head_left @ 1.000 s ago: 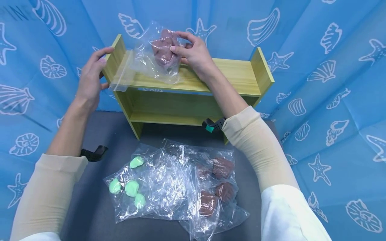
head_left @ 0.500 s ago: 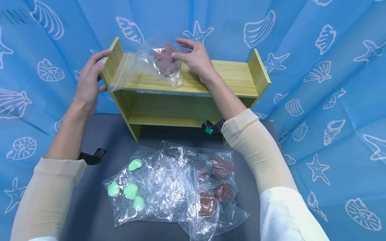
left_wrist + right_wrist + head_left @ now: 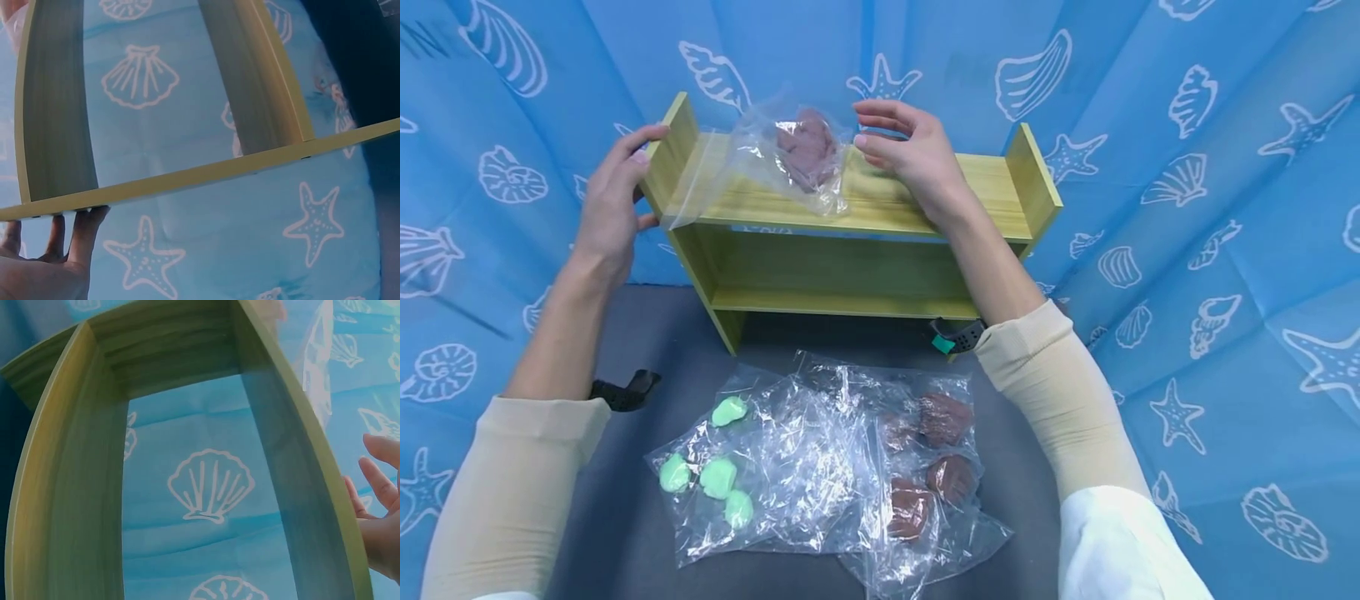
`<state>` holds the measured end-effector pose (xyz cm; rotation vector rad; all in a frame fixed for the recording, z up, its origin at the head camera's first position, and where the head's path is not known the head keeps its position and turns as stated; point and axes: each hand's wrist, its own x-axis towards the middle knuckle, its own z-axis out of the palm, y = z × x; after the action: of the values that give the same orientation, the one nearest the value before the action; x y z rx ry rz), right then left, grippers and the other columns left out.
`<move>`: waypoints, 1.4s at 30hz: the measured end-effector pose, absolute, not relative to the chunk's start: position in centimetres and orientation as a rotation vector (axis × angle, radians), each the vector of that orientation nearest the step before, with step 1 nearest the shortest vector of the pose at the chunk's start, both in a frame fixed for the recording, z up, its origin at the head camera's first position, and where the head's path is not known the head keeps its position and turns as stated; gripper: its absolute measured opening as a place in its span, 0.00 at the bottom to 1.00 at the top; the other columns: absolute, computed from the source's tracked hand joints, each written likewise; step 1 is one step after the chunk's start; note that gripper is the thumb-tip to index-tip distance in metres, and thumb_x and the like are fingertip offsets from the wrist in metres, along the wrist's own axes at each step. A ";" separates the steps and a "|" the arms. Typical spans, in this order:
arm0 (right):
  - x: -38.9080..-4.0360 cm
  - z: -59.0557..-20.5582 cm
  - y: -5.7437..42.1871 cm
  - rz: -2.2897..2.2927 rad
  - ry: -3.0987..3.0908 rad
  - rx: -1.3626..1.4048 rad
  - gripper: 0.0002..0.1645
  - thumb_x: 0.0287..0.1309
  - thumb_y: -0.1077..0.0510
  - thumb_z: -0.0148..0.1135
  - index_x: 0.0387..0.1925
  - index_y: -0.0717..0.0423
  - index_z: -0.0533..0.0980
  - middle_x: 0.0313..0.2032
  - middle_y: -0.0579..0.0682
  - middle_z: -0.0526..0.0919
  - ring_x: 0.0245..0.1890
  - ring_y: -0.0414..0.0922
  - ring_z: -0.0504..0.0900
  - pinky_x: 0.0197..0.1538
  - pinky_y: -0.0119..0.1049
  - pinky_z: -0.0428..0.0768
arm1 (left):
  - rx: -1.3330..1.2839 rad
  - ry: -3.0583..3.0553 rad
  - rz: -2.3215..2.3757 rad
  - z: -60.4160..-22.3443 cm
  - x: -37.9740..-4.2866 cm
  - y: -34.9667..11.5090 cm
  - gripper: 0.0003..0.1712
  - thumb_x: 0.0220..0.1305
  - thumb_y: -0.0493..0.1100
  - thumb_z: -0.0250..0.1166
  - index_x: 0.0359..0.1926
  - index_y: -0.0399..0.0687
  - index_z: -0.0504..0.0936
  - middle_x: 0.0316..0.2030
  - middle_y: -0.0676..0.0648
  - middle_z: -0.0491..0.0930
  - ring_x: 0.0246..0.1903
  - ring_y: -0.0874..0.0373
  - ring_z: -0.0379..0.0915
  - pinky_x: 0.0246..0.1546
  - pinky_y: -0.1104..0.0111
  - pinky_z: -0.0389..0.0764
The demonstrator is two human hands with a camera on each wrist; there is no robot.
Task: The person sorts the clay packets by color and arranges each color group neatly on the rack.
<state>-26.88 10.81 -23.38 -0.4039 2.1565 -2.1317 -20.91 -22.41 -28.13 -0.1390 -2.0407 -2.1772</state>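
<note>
Bagged on the desk (image 3: 625, 533) before the shelf (image 3: 842, 303) lie four green lumps (image 3: 718, 477) and four brown lumps (image 3: 951, 481). The left hand (image 3: 612, 193) touches the shelf's left end, fingers extended; the right hand (image 3: 917, 150), relaxed, holding nothing, hovers over its top, where one brown-filled bag (image 3: 805, 154) rests.

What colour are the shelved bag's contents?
The contents look reddish brown, showing best in the head view.

I'm seeing a blue curtain (image 3: 1138, 229) bearing white shells (image 3: 1213, 329) and starfish (image 3: 1177, 414); it is hanging beyond a grey table (image 3: 647, 342).
</note>
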 end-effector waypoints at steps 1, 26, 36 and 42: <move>-26.6 -23.4 11.0 -2.151 2.140 -0.424 0.27 0.58 0.67 0.68 0.61 0.58 0.76 0.62 0.56 0.75 0.59 0.50 0.77 0.58 0.38 0.77 | -0.138 -2.037 -2.183 -28.1 -20.9 -22.4 0.23 0.73 0.50 0.52 0.67 0.60 0.73 0.57 0.48 0.68 0.51 0.54 0.68 0.41 0.58 0.71; -19.5 -24.8 17.0 -2.233 1.930 -0.791 0.24 0.59 0.75 0.61 0.58 0.63 0.77 0.57 0.63 0.76 0.57 0.61 0.75 0.57 0.43 0.79 | 0.017 -2.052 -2.101 -26.9 -20.8 -22.0 0.22 0.72 0.44 0.46 0.61 0.56 0.78 0.57 0.52 0.69 0.47 0.57 0.68 0.38 0.59 0.72; -17.0 -27.7 20.1 -2.163 2.002 -0.853 0.27 0.58 0.77 0.59 0.60 0.61 0.76 0.56 0.61 0.78 0.49 0.57 0.80 0.50 0.37 0.80 | -0.004 -2.006 -2.127 -27.3 -20.4 -22.0 0.19 0.75 0.50 0.51 0.60 0.55 0.79 0.58 0.51 0.68 0.48 0.56 0.68 0.39 0.57 0.71; -15.6 -30.0 21.9 -2.105 2.026 -0.855 0.27 0.60 0.75 0.60 0.62 0.63 0.74 0.56 0.59 0.79 0.50 0.53 0.81 0.53 0.38 0.80 | -0.020 -2.041 -2.182 -27.2 -20.2 -22.3 0.21 0.76 0.51 0.49 0.64 0.58 0.75 0.59 0.50 0.66 0.52 0.55 0.66 0.51 0.52 0.64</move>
<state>-15.62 21.94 -30.02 -0.8554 2.0259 -2.1054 -20.25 -22.31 -27.16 -0.0204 -2.0413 -2.1818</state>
